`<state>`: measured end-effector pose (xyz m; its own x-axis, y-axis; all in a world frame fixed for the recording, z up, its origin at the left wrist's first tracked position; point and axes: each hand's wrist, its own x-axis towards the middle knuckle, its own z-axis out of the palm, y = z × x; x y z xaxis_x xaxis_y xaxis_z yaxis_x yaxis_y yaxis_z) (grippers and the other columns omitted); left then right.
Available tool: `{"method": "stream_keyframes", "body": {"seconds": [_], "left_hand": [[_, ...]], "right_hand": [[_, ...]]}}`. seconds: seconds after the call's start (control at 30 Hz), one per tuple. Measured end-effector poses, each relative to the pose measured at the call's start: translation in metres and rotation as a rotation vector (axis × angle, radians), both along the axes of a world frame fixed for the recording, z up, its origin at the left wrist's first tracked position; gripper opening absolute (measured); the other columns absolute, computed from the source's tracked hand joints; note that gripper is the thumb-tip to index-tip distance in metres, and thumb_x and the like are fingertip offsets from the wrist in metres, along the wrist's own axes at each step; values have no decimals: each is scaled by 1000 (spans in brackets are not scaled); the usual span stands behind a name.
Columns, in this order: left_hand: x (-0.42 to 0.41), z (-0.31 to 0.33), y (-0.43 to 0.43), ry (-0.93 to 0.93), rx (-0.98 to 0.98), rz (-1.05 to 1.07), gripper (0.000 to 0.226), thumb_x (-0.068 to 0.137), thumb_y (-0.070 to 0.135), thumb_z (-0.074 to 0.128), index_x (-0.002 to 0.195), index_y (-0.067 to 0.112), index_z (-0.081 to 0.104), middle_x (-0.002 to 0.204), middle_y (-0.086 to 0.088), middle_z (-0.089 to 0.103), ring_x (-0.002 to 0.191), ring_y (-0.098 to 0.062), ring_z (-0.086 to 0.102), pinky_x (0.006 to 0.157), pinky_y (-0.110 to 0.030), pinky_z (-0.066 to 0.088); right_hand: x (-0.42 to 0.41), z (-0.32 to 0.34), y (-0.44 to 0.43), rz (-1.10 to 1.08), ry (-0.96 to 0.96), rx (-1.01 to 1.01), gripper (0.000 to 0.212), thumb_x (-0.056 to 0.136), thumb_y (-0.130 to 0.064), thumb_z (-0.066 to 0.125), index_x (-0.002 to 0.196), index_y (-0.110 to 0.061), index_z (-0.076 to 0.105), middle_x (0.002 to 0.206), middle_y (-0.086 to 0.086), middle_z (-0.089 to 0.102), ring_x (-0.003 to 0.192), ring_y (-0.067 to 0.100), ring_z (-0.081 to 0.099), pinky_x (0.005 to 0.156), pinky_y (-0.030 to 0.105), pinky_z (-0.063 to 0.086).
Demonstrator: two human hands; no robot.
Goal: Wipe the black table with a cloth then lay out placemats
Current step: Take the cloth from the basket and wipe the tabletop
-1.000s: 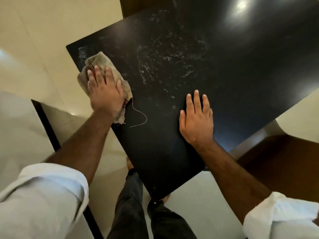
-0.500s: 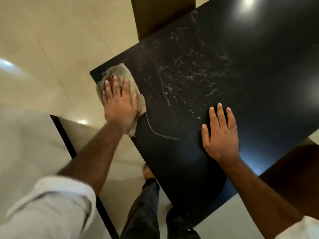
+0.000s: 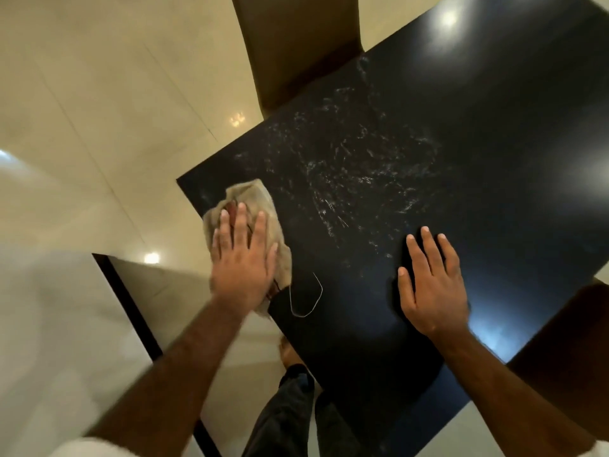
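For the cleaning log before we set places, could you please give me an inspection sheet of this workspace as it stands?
Surface: black table, glossy, with whitish smears across its middle.
Job's things: beige cloth at the table's left edge, a loose thread trailing from it; no placemats seen.
Clutter: nothing seen.
Grips: left hand flat, pressing the cloth; right hand flat on bare tabletop, holding nothing.
Cables: nothing seen.
Surroundings: brown chair back at the table's far edge; pale tiled floor.
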<state>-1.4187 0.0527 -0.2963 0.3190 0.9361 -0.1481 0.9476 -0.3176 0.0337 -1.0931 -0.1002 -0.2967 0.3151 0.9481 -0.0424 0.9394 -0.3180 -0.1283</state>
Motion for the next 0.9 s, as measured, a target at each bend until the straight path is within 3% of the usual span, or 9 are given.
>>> {"method": "stream_keyframes", "body": {"seconds": [0.1,0.2,0.3,0.4,0.57,0.7,0.8,0.9], "left_hand": [[-14,2,94,-48,-14,210,71,116,56,17,176,18,19,180,-27,19,166,-53,14,134,-68,17],[3,5,139,-66,21,260,69,114,53,25,172,15,27,174,-28,29,161,-55,26,130,-70,25],[41,3,107,-70,56,199,71,114,56,19,175,19,22,181,-23,18,168,-50,13,133,-68,21],[73,2,21,-49,-1,27,72,115,57,18,177,22,14,184,-20,6,171,-45,4,134,-66,20],[89,12,-121,-3,-94,-234,77,113,62,32,178,26,14,186,-17,2,171,-42,3,132,-65,24],[81,15,-69,24,-69,-186,79,108,72,36,176,34,23,180,-18,20,164,-44,23,128,-67,30],[118,11,-11,-24,-27,-67,76,110,66,36,176,30,23,183,-18,14,169,-44,13,133,-67,21],[169,5,-23,-43,-21,-231,75,112,61,31,177,26,19,186,-16,5,171,-42,3,136,-63,14]], "right_hand": [[2,-2,-1,-46,32,77,63,113,-39,39,166,-5,46,176,18,38,166,37,26,134,54,30],[3,-4,-1,-107,18,81,65,114,-38,35,164,2,46,174,22,39,164,38,31,136,49,27],[6,-6,-1,-106,-6,61,65,115,-38,33,163,4,46,173,23,39,163,39,33,135,49,27],[6,-4,-2,-109,0,64,65,115,-39,33,163,3,47,173,22,40,162,38,33,134,49,28],[6,0,-2,-133,55,95,63,114,-37,33,160,1,52,172,20,44,160,35,33,132,50,33],[8,-1,-5,-233,139,173,60,114,-36,35,161,-3,52,173,15,43,159,34,33,131,48,36],[11,-4,-9,-361,174,251,58,114,-32,36,163,-2,49,174,14,41,162,36,30,133,46,31],[13,-7,-11,-446,248,260,62,114,-35,31,164,0,46,175,16,42,168,34,22,138,42,19]]}}
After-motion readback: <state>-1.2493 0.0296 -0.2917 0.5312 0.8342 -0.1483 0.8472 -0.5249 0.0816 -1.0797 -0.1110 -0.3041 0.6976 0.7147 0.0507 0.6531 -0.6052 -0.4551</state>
